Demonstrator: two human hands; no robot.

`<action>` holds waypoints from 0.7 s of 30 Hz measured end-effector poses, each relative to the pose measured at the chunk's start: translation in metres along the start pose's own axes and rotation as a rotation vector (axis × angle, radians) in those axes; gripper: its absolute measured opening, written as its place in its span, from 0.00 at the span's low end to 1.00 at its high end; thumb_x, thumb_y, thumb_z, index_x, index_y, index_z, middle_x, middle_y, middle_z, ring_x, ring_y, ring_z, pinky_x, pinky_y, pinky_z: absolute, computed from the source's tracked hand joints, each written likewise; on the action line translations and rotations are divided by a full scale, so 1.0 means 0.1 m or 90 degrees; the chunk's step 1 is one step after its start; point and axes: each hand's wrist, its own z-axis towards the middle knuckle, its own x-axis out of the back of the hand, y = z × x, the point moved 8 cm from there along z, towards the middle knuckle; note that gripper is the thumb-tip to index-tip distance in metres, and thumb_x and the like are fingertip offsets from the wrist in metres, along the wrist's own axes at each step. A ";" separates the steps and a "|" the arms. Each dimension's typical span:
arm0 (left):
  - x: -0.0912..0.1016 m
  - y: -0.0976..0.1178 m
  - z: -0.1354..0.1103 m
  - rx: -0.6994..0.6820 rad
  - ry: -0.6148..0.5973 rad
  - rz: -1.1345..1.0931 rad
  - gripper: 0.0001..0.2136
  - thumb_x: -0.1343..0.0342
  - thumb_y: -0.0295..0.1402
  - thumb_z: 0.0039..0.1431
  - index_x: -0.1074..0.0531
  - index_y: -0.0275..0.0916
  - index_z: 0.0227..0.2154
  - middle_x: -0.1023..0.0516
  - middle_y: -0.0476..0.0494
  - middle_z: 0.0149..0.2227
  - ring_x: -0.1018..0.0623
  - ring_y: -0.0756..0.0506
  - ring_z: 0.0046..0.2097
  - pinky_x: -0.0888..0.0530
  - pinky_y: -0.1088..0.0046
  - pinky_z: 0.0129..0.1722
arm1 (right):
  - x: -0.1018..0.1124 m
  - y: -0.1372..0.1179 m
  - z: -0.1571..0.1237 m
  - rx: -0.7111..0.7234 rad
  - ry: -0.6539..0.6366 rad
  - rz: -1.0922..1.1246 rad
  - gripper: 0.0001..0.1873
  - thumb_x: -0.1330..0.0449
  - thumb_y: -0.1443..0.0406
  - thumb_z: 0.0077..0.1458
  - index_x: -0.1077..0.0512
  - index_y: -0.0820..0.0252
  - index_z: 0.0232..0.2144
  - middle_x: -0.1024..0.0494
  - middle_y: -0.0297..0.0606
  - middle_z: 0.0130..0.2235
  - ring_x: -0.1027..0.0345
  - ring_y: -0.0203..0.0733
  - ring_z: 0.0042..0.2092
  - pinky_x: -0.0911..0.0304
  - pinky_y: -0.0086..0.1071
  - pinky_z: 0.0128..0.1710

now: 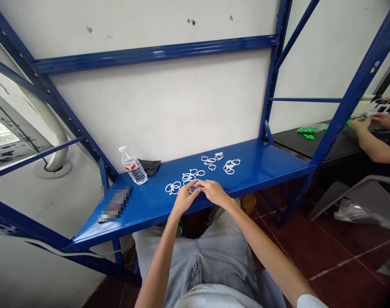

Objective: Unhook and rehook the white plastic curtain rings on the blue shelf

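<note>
My left hand point(185, 197) and my right hand point(212, 191) meet over the front edge of the blue shelf point(252, 171). Between their fingertips is a white plastic ring point(191, 190), partly hidden by the fingers. The left fingers curl around its side, while the right thumb and forefinger pinch at its upper right. Just beyond the hands lies a loose group of white rings point(190, 176), with more rings point(173, 188) to the left. Farther right are two other clusters, one of rings point(209, 161) near the back and one of rings point(229, 167) nearer the front.
A water bottle point(134, 167) stands at the left, before a black pouch point(150, 167). A blurred dark flat object point(115, 204) lies at the left end. Blue uprights point(272, 85) frame the shelf. At right, another person's hands point(363, 124) work by green pieces point(308, 130) on a black table.
</note>
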 end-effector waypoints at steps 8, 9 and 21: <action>0.19 -0.12 -0.12 0.025 0.095 -0.042 0.23 0.41 0.52 0.64 0.17 0.36 0.45 0.15 0.41 0.36 0.21 0.45 0.34 0.27 0.72 0.34 | -0.05 -0.06 0.01 0.024 -0.008 0.220 0.12 0.39 0.62 0.68 0.21 0.49 0.51 0.14 0.35 0.43 0.20 0.46 0.45 0.33 0.33 0.47; 0.18 -0.11 -0.13 0.021 0.092 -0.044 0.24 0.42 0.53 0.64 0.17 0.36 0.46 0.15 0.40 0.38 0.21 0.45 0.34 0.27 0.72 0.34 | -0.04 -0.04 0.01 0.018 0.007 0.218 0.11 0.40 0.61 0.68 0.20 0.49 0.49 0.14 0.35 0.43 0.20 0.46 0.45 0.33 0.33 0.48; 0.16 -0.17 -0.14 0.037 0.043 -0.100 0.25 0.32 0.49 0.56 0.19 0.37 0.51 0.15 0.39 0.44 0.22 0.46 0.36 0.26 0.72 0.35 | -0.04 0.07 0.02 0.034 0.031 0.222 0.14 0.40 0.63 0.67 0.19 0.51 0.51 0.14 0.37 0.48 0.19 0.46 0.49 0.30 0.33 0.48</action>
